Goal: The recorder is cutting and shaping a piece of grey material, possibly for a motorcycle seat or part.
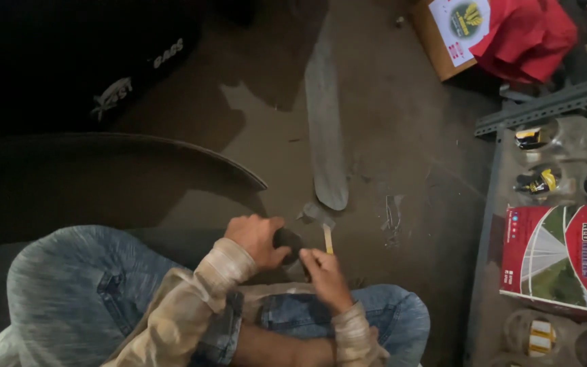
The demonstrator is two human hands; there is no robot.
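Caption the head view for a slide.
Seated person's left hand grips a dark object; right hand pinches a pale stick above the floor.

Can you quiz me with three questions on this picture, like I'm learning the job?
1. True or false: the left hand grips a dark round thing.
2. What does the right hand pinch? A) a red cloth B) a thin pale stick C) a bottle
3. Fill in: the long grey strip lies on the ____.

Key:
1. True.
2. B, the stick, which stands up from the fingers.
3. Floor; the strip runs away from the hands, and the red cloth lies far off by a box.
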